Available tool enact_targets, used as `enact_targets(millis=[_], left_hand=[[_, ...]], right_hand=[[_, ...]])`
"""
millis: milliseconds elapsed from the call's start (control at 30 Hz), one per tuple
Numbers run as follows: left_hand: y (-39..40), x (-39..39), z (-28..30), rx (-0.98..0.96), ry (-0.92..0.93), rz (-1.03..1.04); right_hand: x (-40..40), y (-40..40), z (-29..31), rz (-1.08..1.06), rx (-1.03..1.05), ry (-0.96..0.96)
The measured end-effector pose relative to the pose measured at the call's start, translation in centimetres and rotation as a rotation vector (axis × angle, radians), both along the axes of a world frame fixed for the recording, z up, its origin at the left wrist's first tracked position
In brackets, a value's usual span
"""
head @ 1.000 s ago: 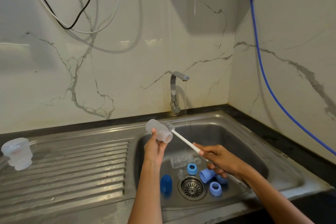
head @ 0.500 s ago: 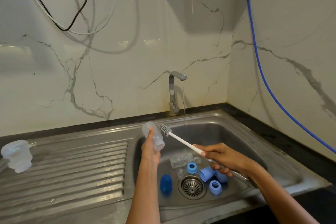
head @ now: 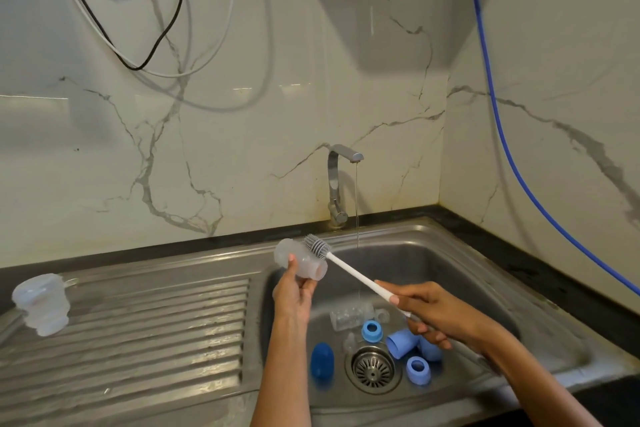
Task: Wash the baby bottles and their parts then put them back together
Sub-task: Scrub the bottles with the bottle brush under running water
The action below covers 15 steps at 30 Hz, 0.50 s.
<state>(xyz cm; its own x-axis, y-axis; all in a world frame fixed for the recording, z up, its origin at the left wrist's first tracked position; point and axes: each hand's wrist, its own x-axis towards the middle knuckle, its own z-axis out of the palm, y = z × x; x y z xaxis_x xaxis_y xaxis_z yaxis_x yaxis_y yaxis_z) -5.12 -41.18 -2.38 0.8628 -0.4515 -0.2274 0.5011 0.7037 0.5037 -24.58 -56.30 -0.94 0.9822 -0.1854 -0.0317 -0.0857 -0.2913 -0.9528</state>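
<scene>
My left hand (head: 293,291) grips a small clear baby bottle (head: 300,259) above the sink's left edge, its mouth pointing right and down. My right hand (head: 427,312) holds the white handle of a bottle brush (head: 349,271); the grey bristle head (head: 317,246) lies outside the bottle, against its upper side. In the basin lie another clear bottle (head: 349,316), a dark blue cap (head: 322,360), blue rings (head: 372,330) (head: 418,369), a blue cup-shaped cap (head: 398,343) and a small clear teat (head: 350,341).
A thin stream of water falls from the tap (head: 341,166) into the steel sink (head: 450,274). The drain (head: 372,369) sits mid-basin. A clear ribbed container (head: 43,303) stands on the draining board (head: 138,329) at far left. Cables and a blue hose (head: 512,163) hang on the marble wall.
The brush head has come out of the bottle's mouth and now rests on the bottle's outer side. The bottle has tipped, mouth turned lower right. The camera tilted upward slightly.
</scene>
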Motion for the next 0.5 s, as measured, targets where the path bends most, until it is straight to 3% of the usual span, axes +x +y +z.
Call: enact_targets(millis=[200, 500], left_hand=[[-0.8, -1.5, 0.5, 0.018, -0.081, -0.093], [0.0, -0.9, 0.5, -0.175, 0.037, -0.086]], right_hand=[[2.4, 1.5, -0.1, -0.132, -0.152, -0.113], [0.4, -0.1, -0.3, -0.047, -0.028, -0.038]])
